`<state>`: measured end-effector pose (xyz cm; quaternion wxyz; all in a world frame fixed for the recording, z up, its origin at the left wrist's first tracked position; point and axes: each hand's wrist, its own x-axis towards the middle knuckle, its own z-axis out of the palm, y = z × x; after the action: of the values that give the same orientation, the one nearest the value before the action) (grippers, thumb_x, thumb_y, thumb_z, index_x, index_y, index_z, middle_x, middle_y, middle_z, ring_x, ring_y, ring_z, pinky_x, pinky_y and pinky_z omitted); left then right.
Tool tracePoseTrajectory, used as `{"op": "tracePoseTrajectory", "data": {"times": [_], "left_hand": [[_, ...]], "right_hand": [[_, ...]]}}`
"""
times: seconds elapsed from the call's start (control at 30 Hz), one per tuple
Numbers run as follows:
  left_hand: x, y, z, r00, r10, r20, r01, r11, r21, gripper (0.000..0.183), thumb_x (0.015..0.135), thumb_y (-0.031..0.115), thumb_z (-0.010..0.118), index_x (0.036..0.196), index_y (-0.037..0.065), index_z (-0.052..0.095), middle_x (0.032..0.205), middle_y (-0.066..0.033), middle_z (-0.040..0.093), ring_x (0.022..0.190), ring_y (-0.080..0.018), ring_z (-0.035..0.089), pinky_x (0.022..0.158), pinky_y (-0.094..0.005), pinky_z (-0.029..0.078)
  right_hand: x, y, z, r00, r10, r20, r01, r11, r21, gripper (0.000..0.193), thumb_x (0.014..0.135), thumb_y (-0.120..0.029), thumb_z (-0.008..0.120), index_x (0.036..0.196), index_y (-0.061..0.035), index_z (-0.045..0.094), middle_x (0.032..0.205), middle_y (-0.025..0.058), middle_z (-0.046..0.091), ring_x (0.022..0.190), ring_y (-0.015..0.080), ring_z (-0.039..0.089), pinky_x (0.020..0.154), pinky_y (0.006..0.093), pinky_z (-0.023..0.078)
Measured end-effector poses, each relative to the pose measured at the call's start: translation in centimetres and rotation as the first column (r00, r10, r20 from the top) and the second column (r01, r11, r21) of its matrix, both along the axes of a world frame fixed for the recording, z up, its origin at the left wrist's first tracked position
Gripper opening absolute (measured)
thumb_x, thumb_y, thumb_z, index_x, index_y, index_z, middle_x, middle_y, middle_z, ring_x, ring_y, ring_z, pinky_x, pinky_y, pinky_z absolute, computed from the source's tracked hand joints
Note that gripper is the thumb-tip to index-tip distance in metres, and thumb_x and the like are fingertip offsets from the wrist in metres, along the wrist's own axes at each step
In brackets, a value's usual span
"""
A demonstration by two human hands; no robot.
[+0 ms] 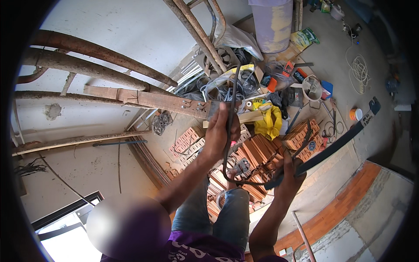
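Observation:
My left hand (221, 131) is closed around a thin dark metal rod (226, 162), right at the end of a wooden board (148, 99) with bolts through it. The rod runs upright past my fingers, then bends sharply and continues right toward my other hand. In my right hand (286, 172) is a long dark blue bar (334, 146), slanting up to the right, with a hooked, labelled far end. Another curved rod section (307, 139) rises beside that hand; its join with the rest is hidden by my fingers.
Stacked hollow bricks (187, 142) and tiles (257, 153) lie below my hands. Tangled cables, a yellow bag (268, 122), a white bucket (312, 87) and a tall lilac barrel (271, 26) stand beyond. Rusty scaffold poles (100, 54) cross the left side, against the wall.

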<state>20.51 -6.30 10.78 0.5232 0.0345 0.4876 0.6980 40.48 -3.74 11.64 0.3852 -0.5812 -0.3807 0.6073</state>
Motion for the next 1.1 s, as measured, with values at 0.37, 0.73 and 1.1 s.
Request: {"op": "tracePoseTrajectory", "data": {"times": [0.37,0.73,1.1], "left_hand": [[-17.6,7.3,-6.3,0.356,-0.407,-0.841,0.242,0.910,-0.338,0.035,0.097,0.030,0.060,0.108,-0.003,0.059,0.078,-0.0062,0.065,0.062,-0.0090,0.057,0.053,-0.0263,0.046],[-20.4,7.5,-7.0,0.816,-0.453,-0.360,0.325,0.873,-0.363,0.035,0.095,0.020,0.059,0.124,0.007,0.044,0.097,-0.0084,0.065,0.088,-0.0187,0.068,0.076,-0.0315,0.055],[-23.4,4.3,-6.1,0.800,-0.514,-0.310,0.428,0.851,-0.306,0.018,0.096,0.018,0.062,0.107,0.006,0.054,0.097,-0.0079,0.065,0.089,-0.0168,0.067,0.077,-0.0284,0.059]], "right_hand": [[-12.2,8.9,-8.6,0.978,0.156,-0.137,-0.127,0.972,0.199,0.028,0.092,-0.011,0.064,0.072,-0.0052,0.045,0.075,0.0132,0.069,0.067,0.0177,0.071,0.047,0.0237,0.048],[-15.2,14.1,-13.0,0.954,0.292,-0.067,-0.259,0.917,0.304,0.023,0.092,-0.008,0.064,0.074,0.0012,0.054,0.072,0.0134,0.068,0.062,0.0180,0.068,0.059,0.0288,0.055],[-16.8,14.5,-13.6,0.920,0.390,0.033,-0.371,0.842,0.391,0.025,0.093,-0.008,0.062,0.070,0.0007,0.055,0.071,0.0125,0.068,0.063,0.0167,0.068,0.058,0.0277,0.053]]}}
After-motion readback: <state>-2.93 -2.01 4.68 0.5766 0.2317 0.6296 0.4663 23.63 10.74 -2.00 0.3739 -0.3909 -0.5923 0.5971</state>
